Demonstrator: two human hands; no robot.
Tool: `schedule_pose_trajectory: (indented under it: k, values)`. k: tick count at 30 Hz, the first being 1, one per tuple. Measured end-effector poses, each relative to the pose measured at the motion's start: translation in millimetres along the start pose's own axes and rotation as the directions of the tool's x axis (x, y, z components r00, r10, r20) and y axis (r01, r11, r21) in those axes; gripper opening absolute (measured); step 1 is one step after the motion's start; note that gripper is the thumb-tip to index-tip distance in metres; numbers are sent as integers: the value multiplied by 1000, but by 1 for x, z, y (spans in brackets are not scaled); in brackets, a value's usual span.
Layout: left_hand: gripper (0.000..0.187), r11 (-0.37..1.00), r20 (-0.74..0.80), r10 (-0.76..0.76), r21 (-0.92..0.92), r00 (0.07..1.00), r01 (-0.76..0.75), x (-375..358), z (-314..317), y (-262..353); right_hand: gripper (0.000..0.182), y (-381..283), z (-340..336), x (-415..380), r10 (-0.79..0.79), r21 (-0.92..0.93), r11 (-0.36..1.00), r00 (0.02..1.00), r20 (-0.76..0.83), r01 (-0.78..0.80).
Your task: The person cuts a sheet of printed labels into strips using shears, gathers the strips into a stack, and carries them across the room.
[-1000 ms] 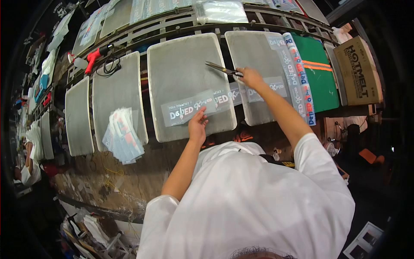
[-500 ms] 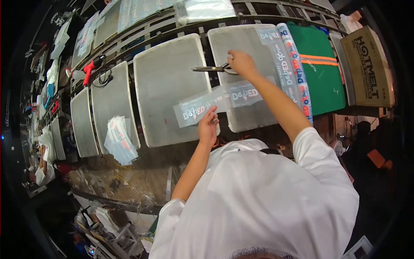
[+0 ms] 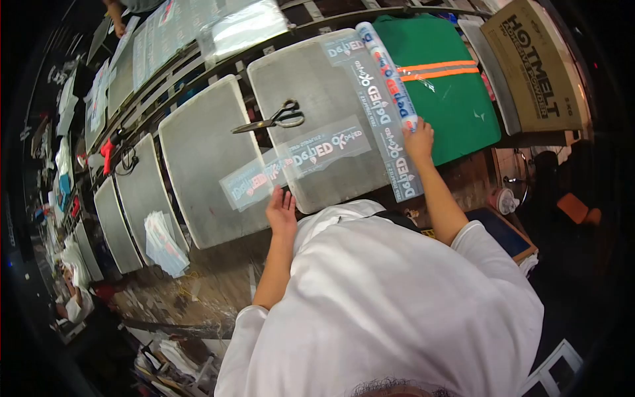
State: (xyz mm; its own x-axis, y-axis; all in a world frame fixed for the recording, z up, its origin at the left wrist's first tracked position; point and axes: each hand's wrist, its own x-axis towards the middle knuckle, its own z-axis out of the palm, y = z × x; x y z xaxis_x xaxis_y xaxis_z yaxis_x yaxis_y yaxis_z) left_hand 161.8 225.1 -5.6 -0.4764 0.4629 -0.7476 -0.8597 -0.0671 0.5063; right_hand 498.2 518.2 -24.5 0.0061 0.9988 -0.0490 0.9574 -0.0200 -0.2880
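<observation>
My right hand (image 3: 419, 140) is closed round the lower end of the printed film roll (image 3: 390, 76), which lies beside the green fabric (image 3: 450, 112). A strip of film (image 3: 399, 173) with red and white lettering lies along the roll's left side on a grey board (image 3: 264, 73). My left hand (image 3: 282, 210) is palm up with fingers apart, at the lower edge of the cut printed film pieces (image 3: 331, 147). Those pieces span two grey boards. The black-handled scissors (image 3: 271, 120) lie above them, untouched, with the blades pointing left.
A brown cardboard box (image 3: 534, 69) stands at the upper right. More grey boards (image 3: 208, 165) run to the left, with a stack of film pieces (image 3: 164, 245) on one edge. A red heat gun (image 3: 107, 155) lies farther left. Another person's hand (image 3: 120, 29) shows at the top left.
My right hand has let go of the scissors, which now lie on the boards, and has moved right and down to the roll. The view has shifted, moving the boards left.
</observation>
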Motion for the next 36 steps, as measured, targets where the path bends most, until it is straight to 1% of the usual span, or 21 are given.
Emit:
schedule_pose_trajectory:
  k: [1,3,4,7,10,12,13,15,16,17,19,20,22,26,28,30,31,32,33,34,36]
  values:
    - [37,1000,3,-9,14,1000,8,0,3,2,74,-6,5,-5,22,0,1000,998,-59,-22]
    - [36,983,75,-26,-178,997,39,5,13,8,68,-16,-6,-11,52,-12,999,995,-89,-53]
    - [45,979,59,-35,-199,998,46,12,11,8,68,-14,-7,-11,37,-14,999,997,-74,-38]
    - [43,963,64,-58,-258,996,73,24,10,11,69,-5,-12,-2,30,7,1000,999,-18,-30]
    - [39,982,73,-4,-189,997,17,25,12,13,70,-5,-14,-3,-21,81,997,998,54,17]
    - [39,992,81,39,-120,996,-29,22,16,15,68,-18,-26,-3,82,2,997,996,46,-82]
    - [39,991,69,51,-129,996,-42,18,22,13,68,-32,-31,-6,65,5,998,996,55,-66]
    - [41,999,170,19,-29,985,-14,10,36,4,67,-58,-35,-18,-154,25,987,974,-166,160]
    - [41,999,164,26,-34,986,-21,9,43,-5,63,-62,-20,-17,-288,179,932,943,-166,316]
    - [41,1000,208,-14,23,978,9,8,51,-15,63,-64,-5,-20,-296,182,929,941,-164,324]
    - [40,996,249,-52,79,967,33,7,66,-34,61,-90,11,-33,-240,456,880,953,185,133]
    - [41,989,266,-110,127,958,78,7,75,-44,61,-98,15,-35,-246,456,879,952,184,139]
    - [42,978,275,-168,168,947,124,4,92,-63,65,-106,23,-40,-121,354,935,959,256,23]
    - [45,951,316,-260,248,913,185,3,109,-85,71,-115,25,-45,-85,366,931,969,234,-7]
    - [46,947,338,-278,251,899,199,3,111,-86,72,-123,19,-49,-67,269,963,974,219,6]
    - [44,875,397,-349,462,849,144,1,106,-78,73,-129,15,-50,-52,226,974,966,254,-7]
    - [44,882,389,-334,451,859,140,-1,100,-72,73,-134,15,-52,-28,183,983,958,284,-25]
    - [43,835,377,-379,534,845,136,-4,94,-65,73,-138,14,-54,-48,187,982,954,295,-8]
    - [43,781,361,-421,610,832,130,-7,87,-57,68,-140,16,-54,-18,179,983,959,284,-35]
    - [43,791,352,-403,598,845,128,-11,77,-48,63,-142,19,-54,13,171,983,962,273,-62]
    - [43,720,350,-419,690,838,72,-21,54,-27,57,-144,28,-54,-17,131,991,959,281,-21]
